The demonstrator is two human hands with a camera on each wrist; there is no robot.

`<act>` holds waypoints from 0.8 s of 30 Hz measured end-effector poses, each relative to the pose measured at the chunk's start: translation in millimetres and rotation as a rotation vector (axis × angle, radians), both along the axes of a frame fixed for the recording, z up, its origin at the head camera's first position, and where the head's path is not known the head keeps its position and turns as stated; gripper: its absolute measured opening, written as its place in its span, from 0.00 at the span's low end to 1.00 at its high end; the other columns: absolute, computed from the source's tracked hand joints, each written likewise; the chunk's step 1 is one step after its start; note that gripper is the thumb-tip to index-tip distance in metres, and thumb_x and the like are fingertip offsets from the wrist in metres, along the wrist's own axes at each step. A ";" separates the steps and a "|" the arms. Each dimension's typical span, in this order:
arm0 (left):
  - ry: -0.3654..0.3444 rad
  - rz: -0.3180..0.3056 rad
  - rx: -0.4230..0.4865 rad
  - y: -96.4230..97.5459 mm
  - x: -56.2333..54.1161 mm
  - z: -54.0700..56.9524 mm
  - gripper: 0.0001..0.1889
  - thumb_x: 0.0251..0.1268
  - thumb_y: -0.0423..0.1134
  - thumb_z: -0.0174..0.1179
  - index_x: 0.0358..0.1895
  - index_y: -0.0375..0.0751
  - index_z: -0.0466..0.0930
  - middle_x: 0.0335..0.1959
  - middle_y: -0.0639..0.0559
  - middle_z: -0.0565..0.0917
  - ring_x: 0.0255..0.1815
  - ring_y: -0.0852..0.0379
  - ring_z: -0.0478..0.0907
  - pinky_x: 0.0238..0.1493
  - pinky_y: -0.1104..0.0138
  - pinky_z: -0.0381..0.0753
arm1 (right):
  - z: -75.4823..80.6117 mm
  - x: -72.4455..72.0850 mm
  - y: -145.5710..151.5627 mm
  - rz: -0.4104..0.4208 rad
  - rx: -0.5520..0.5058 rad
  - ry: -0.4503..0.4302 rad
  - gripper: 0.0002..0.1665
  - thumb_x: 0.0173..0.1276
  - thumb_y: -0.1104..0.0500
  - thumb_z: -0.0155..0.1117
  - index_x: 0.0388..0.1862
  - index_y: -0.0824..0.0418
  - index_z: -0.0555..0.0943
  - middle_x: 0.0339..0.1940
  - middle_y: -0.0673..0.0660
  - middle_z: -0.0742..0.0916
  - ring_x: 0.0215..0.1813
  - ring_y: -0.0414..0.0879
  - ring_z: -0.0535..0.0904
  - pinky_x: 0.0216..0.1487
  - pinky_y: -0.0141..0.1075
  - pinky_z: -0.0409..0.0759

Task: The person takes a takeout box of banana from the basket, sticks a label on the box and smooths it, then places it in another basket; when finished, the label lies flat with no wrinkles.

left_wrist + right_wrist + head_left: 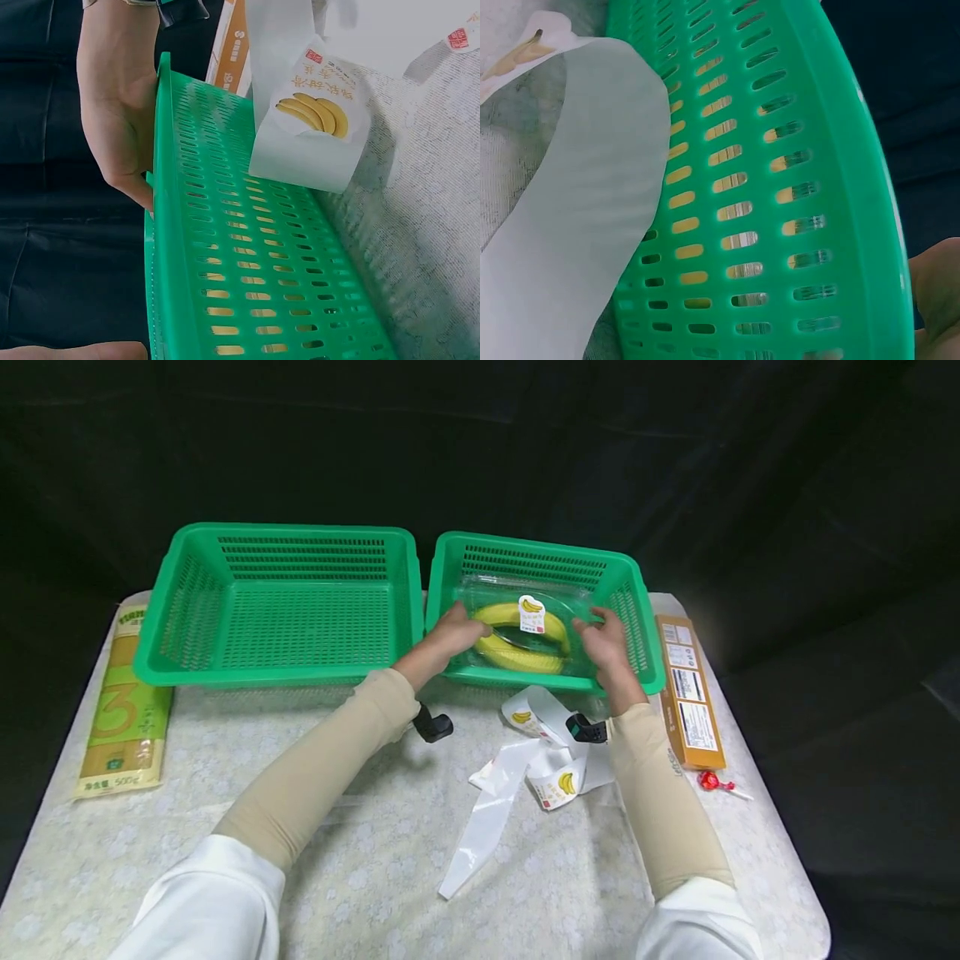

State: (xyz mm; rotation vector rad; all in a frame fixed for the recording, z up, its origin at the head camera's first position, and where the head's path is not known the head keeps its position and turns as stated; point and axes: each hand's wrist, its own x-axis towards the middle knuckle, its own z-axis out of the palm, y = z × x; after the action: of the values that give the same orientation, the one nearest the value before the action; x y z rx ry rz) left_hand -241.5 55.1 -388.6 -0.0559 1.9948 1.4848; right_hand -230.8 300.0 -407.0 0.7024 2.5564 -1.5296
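Observation:
A clear plastic box with bananas inside and a white banana label sits in the right green basket. My left hand grips its left edge, thumb over the top. At the opposite edge, my right hand holds the box between thumb and fingers. Through the slots of the basket wall in the left wrist view, yellow of the bananas shows. The right wrist view has only part of my right hand. Fingers below the box's rim are hidden.
Left of it stands another green basket. A curled strip of banana labels lies in front. A noodle packet is at the far left; an orange-brown box and a red lollipop lie at the right.

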 end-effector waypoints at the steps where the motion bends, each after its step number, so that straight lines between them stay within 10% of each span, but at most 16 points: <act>1: 0.002 0.002 -0.006 0.4 -0.2 -0.2 0.44 0.76 0.39 0.50 0.82 0.41 0.27 0.85 0.47 0.34 0.86 0.47 0.33 0.85 0.52 0.43 | -0.2 -0.4 -0.3 0.004 0.004 0.001 0.36 0.79 0.55 0.51 0.81 0.62 0.55 0.77 0.66 0.66 0.76 0.60 0.64 0.77 0.53 0.65; 14: 0.011 0.019 -0.041 1.4 1.0 1.7 0.45 0.76 0.41 0.51 0.82 0.42 0.27 0.85 0.48 0.36 0.86 0.48 0.35 0.84 0.53 0.46 | -3.1 -4.4 -2.4 0.012 0.090 0.007 0.37 0.79 0.54 0.53 0.81 0.61 0.56 0.79 0.67 0.62 0.80 0.61 0.59 0.77 0.54 0.64; 24: 0.341 -0.062 -0.112 -16.0 25.6 23.7 0.44 0.76 0.43 0.53 0.82 0.42 0.32 0.85 0.46 0.42 0.85 0.47 0.45 0.82 0.51 0.55 | 9.2 5.3 -8.1 0.091 0.365 0.084 0.37 0.81 0.47 0.45 0.80 0.63 0.55 0.79 0.69 0.63 0.81 0.63 0.55 0.81 0.57 0.55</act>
State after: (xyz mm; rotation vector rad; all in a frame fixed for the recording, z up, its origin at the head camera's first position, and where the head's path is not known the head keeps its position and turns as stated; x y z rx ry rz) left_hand -215.8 39.0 -364.9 0.2243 2.3260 1.4150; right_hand -225.5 291.9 -397.9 0.5506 2.9221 -1.0991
